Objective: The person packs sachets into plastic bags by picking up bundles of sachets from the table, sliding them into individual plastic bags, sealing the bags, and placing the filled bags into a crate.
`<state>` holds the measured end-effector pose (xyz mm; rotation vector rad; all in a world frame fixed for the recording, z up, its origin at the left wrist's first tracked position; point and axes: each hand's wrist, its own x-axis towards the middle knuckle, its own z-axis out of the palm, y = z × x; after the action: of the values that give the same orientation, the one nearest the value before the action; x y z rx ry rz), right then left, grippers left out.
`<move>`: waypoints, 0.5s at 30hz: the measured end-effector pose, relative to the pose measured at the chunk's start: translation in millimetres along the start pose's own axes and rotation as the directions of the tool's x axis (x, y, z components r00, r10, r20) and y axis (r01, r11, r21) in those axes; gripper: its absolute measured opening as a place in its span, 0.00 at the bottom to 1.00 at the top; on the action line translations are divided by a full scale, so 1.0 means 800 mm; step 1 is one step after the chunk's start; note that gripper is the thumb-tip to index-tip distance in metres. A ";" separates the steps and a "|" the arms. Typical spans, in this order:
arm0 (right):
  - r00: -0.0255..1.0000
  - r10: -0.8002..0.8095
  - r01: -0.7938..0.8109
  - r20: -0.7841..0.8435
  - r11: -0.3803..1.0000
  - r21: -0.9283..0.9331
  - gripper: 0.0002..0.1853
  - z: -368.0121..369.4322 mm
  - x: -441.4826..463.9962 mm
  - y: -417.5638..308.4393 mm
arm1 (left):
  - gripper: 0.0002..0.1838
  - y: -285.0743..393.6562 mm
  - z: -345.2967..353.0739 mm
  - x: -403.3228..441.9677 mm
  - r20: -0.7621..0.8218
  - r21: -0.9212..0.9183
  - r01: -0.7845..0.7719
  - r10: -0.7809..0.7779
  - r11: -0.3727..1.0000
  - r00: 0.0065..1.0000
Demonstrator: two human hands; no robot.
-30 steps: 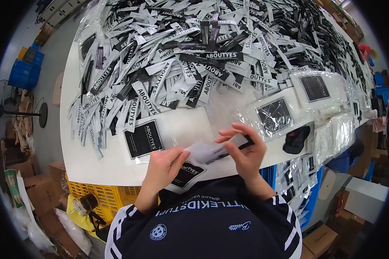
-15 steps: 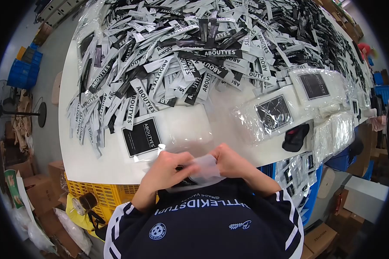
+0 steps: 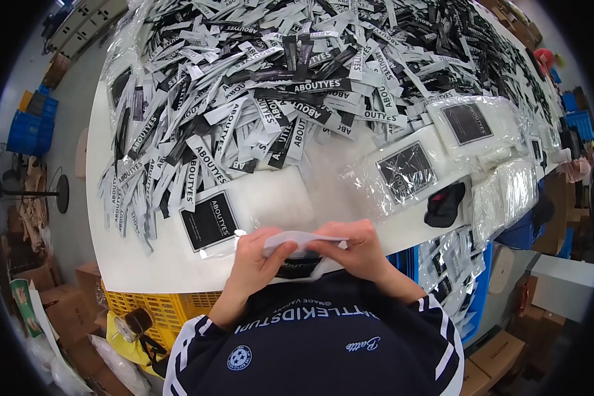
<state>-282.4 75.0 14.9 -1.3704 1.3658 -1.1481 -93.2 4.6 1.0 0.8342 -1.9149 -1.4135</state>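
Observation:
Close to my chest, a milky plastic bag [image 3: 290, 243] with a black label is pinched between both hands at its upper edge. My left hand [image 3: 254, 259] is closed on its left side, thumb on the near face. On the opposite side my right hand [image 3: 355, 249] grips the edge, also with the thumb in front. Part of the black label shows below the thumbs; the bag's contents are hidden. Just beyond my hands on the table lie a black-labelled bag [image 3: 208, 222] and a stack of blank translucent bags [image 3: 277, 198].
A wide heap of black and white ABOUTYES sachets [image 3: 264, 86] covers the white table [image 3: 145, 267]. Clear packs [image 3: 402, 173] and a dark object [image 3: 445, 204] lie right. Below the edge stand a yellow crate [image 3: 135, 310] and a blue crate [image 3: 478, 297] of packs.
Both hands have come level along the bag's edge, thumbs now in front, and the edge lies flat between them. The view has shifted slightly.

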 end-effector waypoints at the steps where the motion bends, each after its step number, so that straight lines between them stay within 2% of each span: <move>1: 1.000 0.016 -0.016 -0.015 1.000 0.008 0.07 -0.006 -0.001 0.002 | 0.09 -0.005 0.003 0.000 0.050 0.020 0.006 -0.007 1.000 0.999; 2: 0.999 0.032 -0.032 -0.030 0.999 0.015 0.07 -0.014 -0.002 0.004 | 0.11 -0.012 0.006 0.000 0.100 0.038 0.011 -0.014 0.999 0.995; 3: 1.000 -0.030 0.029 -0.010 0.994 -0.102 0.07 -0.024 -0.003 0.009 | 0.13 -0.017 0.010 0.001 0.148 0.056 0.014 -0.022 0.998 0.989; 6: 0.995 -0.076 0.062 -0.068 0.980 -0.188 0.07 -0.051 -0.010 0.006 | 0.15 -0.020 0.025 0.010 0.284 0.160 -0.150 0.101 0.976 0.953; 7: 0.998 -0.053 0.043 -0.029 0.961 -0.273 0.08 -0.070 -0.017 -0.001 | 0.13 -0.019 0.023 0.010 0.351 0.173 -0.141 0.073 0.975 0.934; 8: 1.000 -0.026 0.028 0.009 0.933 -0.358 0.09 -0.096 -0.026 -0.012 | 0.13 -0.016 0.020 0.010 0.266 0.136 -0.130 0.090 0.982 0.960; 10: 0.929 0.342 -0.222 0.138 0.817 -0.532 0.16 -0.151 -0.055 -0.044 | 0.12 -0.010 0.011 0.006 0.093 0.055 -0.115 0.109 0.992 0.990; 11: 0.929 0.359 -0.214 0.092 0.721 -0.659 0.18 -0.151 -0.056 -0.058 | 0.12 -0.020 -0.004 -0.004 0.059 0.146 -0.052 0.044 0.988 0.997; 13: 0.927 0.375 -0.195 -0.004 0.474 -0.859 0.22 -0.148 -0.057 -0.075 | 0.13 -0.033 -0.021 -0.011 -0.128 0.255 0.008 0.025 0.967 0.991; 14: 0.959 0.281 -0.128 0.037 0.546 -0.828 0.25 -0.141 -0.046 -0.070 | 0.14 -0.036 -0.024 -0.013 -0.220 0.305 0.046 0.024 0.951 0.975; 15: 0.982 0.176 -0.051 0.072 0.609 -0.791 0.29 -0.132 -0.024 -0.060 | 0.15 -0.039 -0.024 -0.012 -0.223 0.383 0.016 0.076 0.923 0.972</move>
<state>-375.4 99.0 82.6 -1.8816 1.9300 -0.2926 -68.3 -6.5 -25.6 1.0932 -2.0341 -0.8820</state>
